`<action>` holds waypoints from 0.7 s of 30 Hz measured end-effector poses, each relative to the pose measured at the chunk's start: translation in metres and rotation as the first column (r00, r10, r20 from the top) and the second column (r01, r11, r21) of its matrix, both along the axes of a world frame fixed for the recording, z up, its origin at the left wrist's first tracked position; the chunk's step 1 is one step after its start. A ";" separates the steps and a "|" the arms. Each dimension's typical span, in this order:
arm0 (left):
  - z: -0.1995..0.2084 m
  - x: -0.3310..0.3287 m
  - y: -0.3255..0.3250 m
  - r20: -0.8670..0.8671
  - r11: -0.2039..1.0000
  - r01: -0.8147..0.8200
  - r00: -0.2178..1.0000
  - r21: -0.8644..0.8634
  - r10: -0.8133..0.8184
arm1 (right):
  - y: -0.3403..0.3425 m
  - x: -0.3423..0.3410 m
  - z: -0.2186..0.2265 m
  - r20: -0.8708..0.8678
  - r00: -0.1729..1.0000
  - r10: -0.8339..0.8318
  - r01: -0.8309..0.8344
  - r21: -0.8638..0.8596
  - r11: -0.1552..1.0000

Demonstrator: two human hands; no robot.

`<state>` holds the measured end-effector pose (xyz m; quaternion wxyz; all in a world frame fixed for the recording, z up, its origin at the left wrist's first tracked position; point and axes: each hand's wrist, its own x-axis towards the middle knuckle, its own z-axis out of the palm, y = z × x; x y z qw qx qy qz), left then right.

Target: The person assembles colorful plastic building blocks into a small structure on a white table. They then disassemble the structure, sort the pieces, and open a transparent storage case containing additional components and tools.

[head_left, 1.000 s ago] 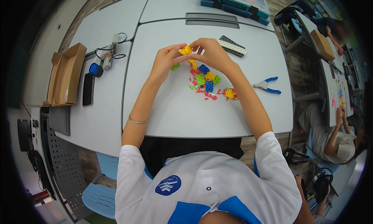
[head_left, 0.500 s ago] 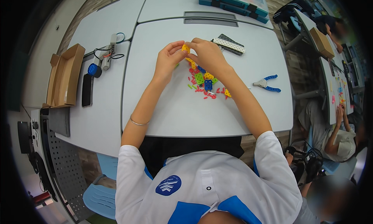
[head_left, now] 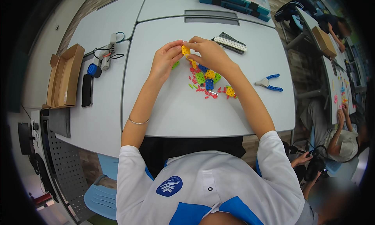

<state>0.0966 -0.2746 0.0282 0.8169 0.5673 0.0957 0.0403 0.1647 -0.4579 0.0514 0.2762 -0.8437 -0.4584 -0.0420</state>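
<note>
My left hand (head_left: 165, 60) grips a small yellow building block (head_left: 186, 50) with holes in it, above the table. From the other side, the fingertips of my right hand (head_left: 211, 55) are closed on the same block, and its thumb is a little lower. Part of the block is hidden by fingers. Just under my hands lies a pile of plastic parts: a long yellow piece (head_left: 192, 63), a green block (head_left: 200, 78), a blue block (head_left: 209, 84) and several small pink pegs (head_left: 211, 95). Another yellow block (head_left: 230, 92) sits beside my right forearm.
Blue-handled pliers (head_left: 269, 83) lie on the right. White perforated beams (head_left: 230, 44) rest behind my right hand, and teal cases (head_left: 234, 2) stand at the back. Leftward are a phone (head_left: 87, 90), a power strip (head_left: 108, 55) and an open cardboard box (head_left: 67, 78). Other people sit at the right.
The yellow block has turned between my fingers and shows more of its face. My right-hand fingers have shifted slightly, and my left hand has moved a little left.
</note>
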 end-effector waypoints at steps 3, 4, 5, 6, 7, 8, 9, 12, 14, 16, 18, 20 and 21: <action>0.001 0.000 -0.003 0.000 0.999 0.015 1.000 0.038 -0.015 | 0.001 -0.002 0.000 -0.003 1.000 -0.005 0.005 -0.020 1.000; 0.000 -0.001 -0.003 -0.002 0.996 0.024 1.000 0.082 -0.024 | 0.000 -0.002 0.000 -0.005 1.000 -0.003 0.003 -0.024 1.000; -0.001 -0.002 -0.003 -0.004 0.992 0.034 0.999 0.125 -0.034 | -0.001 -0.002 0.000 -0.021 1.000 0.007 -0.008 -0.012 1.000; -0.001 -0.002 -0.003 0.012 0.984 0.021 1.000 0.175 -0.024 | -0.002 -0.001 0.000 -0.037 0.999 0.017 -0.017 0.001 1.000; 0.000 -0.003 -0.002 0.028 0.975 0.006 1.000 0.223 -0.013 | -0.003 0.000 0.001 -0.054 0.998 0.029 -0.028 0.013 1.000; 0.001 -0.003 -0.001 0.045 0.962 -0.009 0.999 0.271 -0.003 | -0.006 0.002 0.003 -0.075 0.997 0.020 -0.018 0.029 0.999; 0.002 -0.003 0.002 0.061 0.959 -0.022 0.998 0.282 0.006 | -0.011 0.004 0.007 -0.096 0.995 0.011 -0.006 0.045 0.999; 0.007 -0.003 0.012 0.081 0.946 -0.048 0.996 0.320 0.023 | -0.027 0.002 0.031 -0.218 0.974 -0.058 0.032 -0.122 0.992; 0.010 -0.003 0.011 0.056 0.938 -0.022 0.998 0.347 0.003 | -0.040 0.002 0.030 -0.289 0.949 -0.123 0.043 -0.270 0.962; 0.010 -0.004 0.009 0.030 0.952 0.032 0.999 0.306 -0.043 | -0.043 -0.001 0.015 -0.294 0.948 -0.124 0.043 -0.269 0.962; 0.010 -0.004 0.005 -0.001 0.958 0.088 0.996 0.273 -0.091 | -0.043 -0.007 0.000 -0.297 0.942 -0.153 0.063 -0.293 0.954; 0.010 -0.006 0.001 -0.044 0.955 0.150 0.989 0.255 -0.144 | -0.039 -0.016 -0.016 -0.160 0.977 -0.143 0.113 -0.184 0.976; 0.010 -0.006 0.000 -0.055 0.955 0.168 0.986 0.243 -0.160 | -0.039 -0.018 -0.021 -0.090 0.985 -0.144 0.132 -0.126 0.983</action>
